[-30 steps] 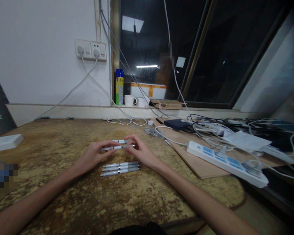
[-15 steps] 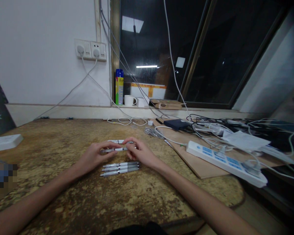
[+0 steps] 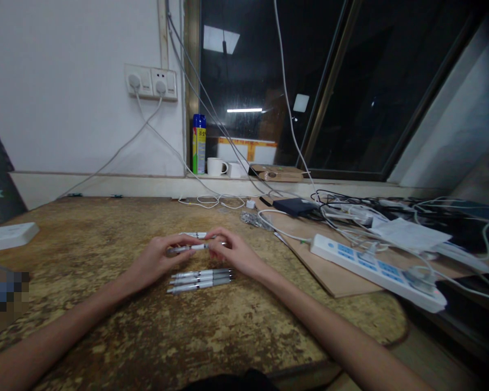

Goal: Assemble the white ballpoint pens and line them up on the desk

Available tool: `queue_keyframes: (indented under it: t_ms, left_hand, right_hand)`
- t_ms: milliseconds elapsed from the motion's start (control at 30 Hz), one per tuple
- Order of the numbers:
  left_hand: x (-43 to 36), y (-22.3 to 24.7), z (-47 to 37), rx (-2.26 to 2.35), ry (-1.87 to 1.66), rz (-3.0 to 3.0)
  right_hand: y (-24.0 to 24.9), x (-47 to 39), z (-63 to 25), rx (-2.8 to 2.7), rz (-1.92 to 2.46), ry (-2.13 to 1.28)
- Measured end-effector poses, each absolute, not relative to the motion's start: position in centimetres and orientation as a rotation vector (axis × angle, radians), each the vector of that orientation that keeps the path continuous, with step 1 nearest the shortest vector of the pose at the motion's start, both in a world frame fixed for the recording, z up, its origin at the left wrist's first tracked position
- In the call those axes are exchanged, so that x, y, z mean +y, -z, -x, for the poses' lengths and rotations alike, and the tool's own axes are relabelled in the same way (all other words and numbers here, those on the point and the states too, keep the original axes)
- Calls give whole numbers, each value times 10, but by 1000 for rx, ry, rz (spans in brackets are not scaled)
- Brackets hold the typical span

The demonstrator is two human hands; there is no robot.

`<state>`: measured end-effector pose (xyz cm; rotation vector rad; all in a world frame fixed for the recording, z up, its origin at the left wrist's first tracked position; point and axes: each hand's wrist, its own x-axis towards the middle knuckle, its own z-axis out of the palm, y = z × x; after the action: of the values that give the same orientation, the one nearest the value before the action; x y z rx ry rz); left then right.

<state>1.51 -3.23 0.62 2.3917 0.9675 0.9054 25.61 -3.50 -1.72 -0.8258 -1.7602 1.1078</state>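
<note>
Between both hands a white and silver pen (image 3: 196, 247) is held level, just above the worn tabletop. My left hand (image 3: 158, 258) pinches its left end, fingers closed. At the other end, my right hand (image 3: 232, 253) has thumb and fingers closed round the pen's tip part, which the fingers partly hide. Below the hands several similar pens (image 3: 199, 284) lie side by side in a row on the table. Just behind the held pen lies another white pen or pens (image 3: 193, 235), partly covered by my right fingers.
A white power strip (image 3: 375, 271) with plugs lies at the right on a brown board (image 3: 309, 260), near tangled cables and papers (image 3: 409, 231). A small clear bag (image 3: 256, 219) sits behind my right hand. A spray can (image 3: 199, 145) and white mug (image 3: 217, 166) stand on the sill.
Both hands stay in nearly the same place, still on the pen. My right fingers have shifted slightly at its right end. The pens in the row have not moved.
</note>
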Motion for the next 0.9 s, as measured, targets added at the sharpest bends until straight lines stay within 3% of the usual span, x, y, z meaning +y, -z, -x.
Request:
queue_keyframes:
  t_ms: [900]
  left_hand:
    - [-30, -7, -14, 978, -906, -2393]
  right_hand:
    - [14, -34, -258, -1801, 786, -1177]
